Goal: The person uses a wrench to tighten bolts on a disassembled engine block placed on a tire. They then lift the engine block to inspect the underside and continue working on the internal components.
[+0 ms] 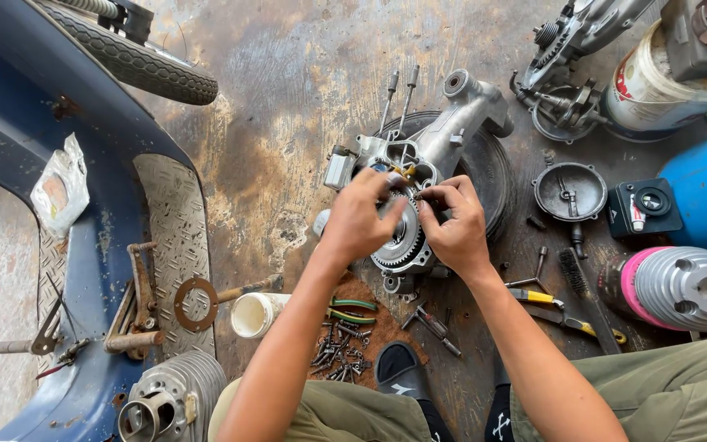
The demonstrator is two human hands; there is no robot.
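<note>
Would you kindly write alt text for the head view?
Both hands, left hand and right hand, work with their fingertips on a grey engine casing lying on a stained floor, with loose screws and pliers nearby.

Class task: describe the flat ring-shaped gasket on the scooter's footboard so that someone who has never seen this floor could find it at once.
Start at the blue scooter body on the left and follow its grey checker-plate footboard down. The flat rust-brown ring gasket lies at the footboard's lower edge, just left of a small white plastic tub. Unlike the bulky metal parts nearby, it is thin, open-centred and dotted with small bolt holes.
</note>
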